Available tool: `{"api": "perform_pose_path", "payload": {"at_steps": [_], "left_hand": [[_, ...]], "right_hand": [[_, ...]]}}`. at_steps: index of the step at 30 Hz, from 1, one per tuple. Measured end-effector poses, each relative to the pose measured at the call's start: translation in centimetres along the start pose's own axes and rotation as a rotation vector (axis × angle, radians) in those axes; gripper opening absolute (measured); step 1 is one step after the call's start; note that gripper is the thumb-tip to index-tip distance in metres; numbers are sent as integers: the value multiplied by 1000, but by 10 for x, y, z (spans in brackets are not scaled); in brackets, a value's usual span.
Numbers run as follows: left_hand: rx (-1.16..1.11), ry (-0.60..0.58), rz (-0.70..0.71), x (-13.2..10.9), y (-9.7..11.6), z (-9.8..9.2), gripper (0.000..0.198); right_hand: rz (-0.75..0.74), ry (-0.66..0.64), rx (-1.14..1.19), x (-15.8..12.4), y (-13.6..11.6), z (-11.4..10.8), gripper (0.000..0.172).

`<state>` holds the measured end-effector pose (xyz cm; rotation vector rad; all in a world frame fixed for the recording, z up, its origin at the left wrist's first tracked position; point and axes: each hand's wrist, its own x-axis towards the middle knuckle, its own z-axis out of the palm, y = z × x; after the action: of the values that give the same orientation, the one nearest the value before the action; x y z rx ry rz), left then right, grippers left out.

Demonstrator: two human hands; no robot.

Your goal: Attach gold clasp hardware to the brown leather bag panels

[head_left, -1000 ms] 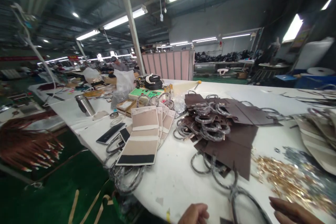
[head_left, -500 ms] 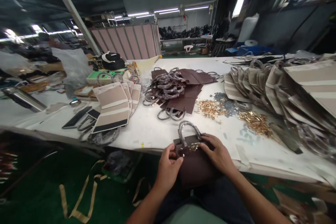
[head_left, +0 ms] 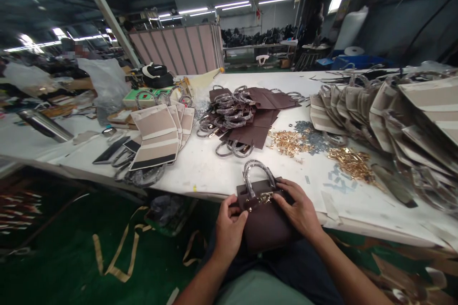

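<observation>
A dark brown handbag panel (head_left: 268, 228) with a plastic-wrapped handle (head_left: 258, 164) is held at the table's front edge, its lower part over my lap. My left hand (head_left: 231, 228) grips its left side, thumb near a small gold fitting. On the right side, my right hand (head_left: 298, 207) holds the upper edge, thumb pressed beside the gold clasp (head_left: 265, 197) at the middle. The fingers behind the panel are partly hidden. Beyond it lies a pile of similar brown panels (head_left: 255, 131) with wrapped handles.
Gold metal fittings (head_left: 289, 143) and grey pieces (head_left: 309, 138) lie in heaps, with more gold fittings (head_left: 348, 162) to the right. Beige-lined panels stand in a row (head_left: 343, 109) at right and a stack (head_left: 157, 138) at left. A steel flask (head_left: 46, 125) lies far left.
The view has shifted slightly, so the table appears a little further right. Both hands keep their hold on the handbag panel, which looks slightly more upright, with its clasp more visible.
</observation>
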<state>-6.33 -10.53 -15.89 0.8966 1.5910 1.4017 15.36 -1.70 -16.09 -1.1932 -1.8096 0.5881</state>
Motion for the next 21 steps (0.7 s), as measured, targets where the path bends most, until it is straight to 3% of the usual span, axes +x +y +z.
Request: {"api": "perform_pose_path", "payload": {"at_steps": [4,10,17,21], "left_hand": [[7,-25,-26,-1,-1,0,48],[304,24,180,4,0,-3,41],[400,-107,190,9,11,-17,40],[450,-154,270,11,-2,-27,53]], "right_hand": [[-6,8,-10,-2,0,1,37],[-4,1,-55,-2,5,5,37],[-28,21,-118,-8,15,8,37],[-134,12,-126,-15,37,16,40]]}}
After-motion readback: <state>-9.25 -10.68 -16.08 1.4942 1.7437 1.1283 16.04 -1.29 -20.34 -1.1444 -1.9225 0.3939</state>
